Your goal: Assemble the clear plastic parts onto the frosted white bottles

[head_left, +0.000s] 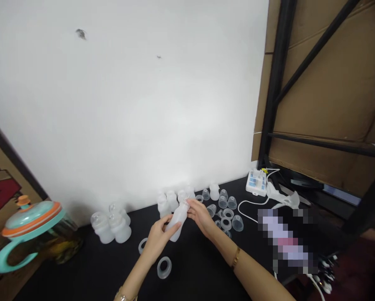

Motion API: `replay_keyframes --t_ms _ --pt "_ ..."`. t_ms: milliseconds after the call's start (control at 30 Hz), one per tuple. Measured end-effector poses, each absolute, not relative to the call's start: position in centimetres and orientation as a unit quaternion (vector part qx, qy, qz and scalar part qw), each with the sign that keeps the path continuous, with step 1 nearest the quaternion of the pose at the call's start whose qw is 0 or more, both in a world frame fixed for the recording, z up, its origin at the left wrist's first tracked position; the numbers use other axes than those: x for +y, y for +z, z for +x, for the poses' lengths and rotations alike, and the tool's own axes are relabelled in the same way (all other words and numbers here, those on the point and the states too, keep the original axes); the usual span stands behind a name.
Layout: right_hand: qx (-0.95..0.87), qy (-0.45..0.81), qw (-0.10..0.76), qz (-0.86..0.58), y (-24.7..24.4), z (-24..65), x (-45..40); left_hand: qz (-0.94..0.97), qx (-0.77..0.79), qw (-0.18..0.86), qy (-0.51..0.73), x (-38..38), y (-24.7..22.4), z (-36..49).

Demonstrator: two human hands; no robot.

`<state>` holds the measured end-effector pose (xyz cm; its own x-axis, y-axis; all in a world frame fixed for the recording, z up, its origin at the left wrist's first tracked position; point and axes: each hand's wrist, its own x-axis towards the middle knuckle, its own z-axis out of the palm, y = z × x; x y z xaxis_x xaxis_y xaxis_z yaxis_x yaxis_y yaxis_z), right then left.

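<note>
My left hand [157, 239] wraps the lower body of a frosted white plastic baby bottle [178, 221], which tilts across the middle of the black table [193, 276]. My right hand [201, 216] pinches the bottle's neck from the right. Behind my hands stands a group of similar bottles [171, 200], and several more [110, 223] stand to the left. To the right of my right hand lie several clear plastic cups [227, 203] and translucent rings [226, 223]. One translucent ring [164, 267] lies below my left hand, and another [142, 246] touches its side.
At the far left stands a glass jar with a teal-and-orange lid [33, 221]. A white electrical unit [255, 182] with a cable sits at the table's back right, beside a pixelated patch. A white wall rises behind; cardboard and black metal framing fill the right.
</note>
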<state>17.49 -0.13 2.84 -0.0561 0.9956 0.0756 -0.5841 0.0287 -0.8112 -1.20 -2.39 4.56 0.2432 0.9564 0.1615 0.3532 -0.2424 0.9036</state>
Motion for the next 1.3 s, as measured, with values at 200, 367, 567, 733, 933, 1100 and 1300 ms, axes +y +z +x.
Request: replay_keyframes --t_ms 200,367,567,733,933,1100,1300 --pt "-0.376 0.636 0.624 -0.254 3.3 18.0 -0.8 0.691 0.484 0.369 0.391 -1.7 3.8 -1.5" --pt "-0.382 0.637 0.626 -0.237 3.3 17.8 -0.8 0.689 0.497 0.336 0.408 -1.9 3.3 -1.8" --pt "-0.408 0.631 0.618 -0.232 3.3 18.1 -0.9 0.678 0.478 0.346 0.438 -2.7 2.6 -1.8" --pt "-0.443 0.634 0.585 -0.245 3.8 19.2 -0.8 0.650 0.441 0.440 0.436 -3.8 3.1 -1.2" --pt "-0.460 0.640 0.553 -0.271 4.0 20.1 -0.4 0.499 0.397 0.635 0.436 -5.2 3.6 -0.4" --pt "-0.464 0.632 0.558 -0.272 4.0 20.3 -0.9 0.415 0.358 0.705 0.451 -5.5 3.3 0.0" --pt "-0.463 0.626 0.572 -0.258 4.0 20.3 -1.9 0.376 0.351 0.734 0.443 -5.3 3.3 -0.3"
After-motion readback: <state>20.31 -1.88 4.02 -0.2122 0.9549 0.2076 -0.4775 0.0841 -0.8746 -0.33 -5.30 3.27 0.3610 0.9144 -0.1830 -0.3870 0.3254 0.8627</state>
